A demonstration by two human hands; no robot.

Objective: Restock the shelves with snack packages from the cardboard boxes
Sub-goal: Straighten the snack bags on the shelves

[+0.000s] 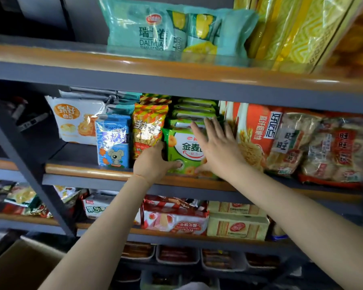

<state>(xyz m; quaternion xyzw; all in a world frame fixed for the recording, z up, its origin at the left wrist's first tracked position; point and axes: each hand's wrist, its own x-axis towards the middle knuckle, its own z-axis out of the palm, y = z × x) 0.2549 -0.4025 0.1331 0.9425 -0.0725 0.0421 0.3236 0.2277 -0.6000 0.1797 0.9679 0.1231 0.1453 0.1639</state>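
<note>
Green snack package [184, 151] stood upright at the front edge of the middle shelf [88, 170], in front of a row of like packs. Left hand [153, 164] grasped its lower left corner; right hand [216, 147] lay flat, fingers straight, on its face. Orange-striped pack [148, 130] and orange box [252, 130] flanked it closely.

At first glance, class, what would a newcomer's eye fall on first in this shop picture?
First, the two bare arms reaching to the middle shelf: the left hand grips the green snack packet at its lower left, while the right hand lies flat across its front. Next, the teal Swiss-roll bag on the top shelf, and the orange-red biscuit packet just right of the hands.
</note>
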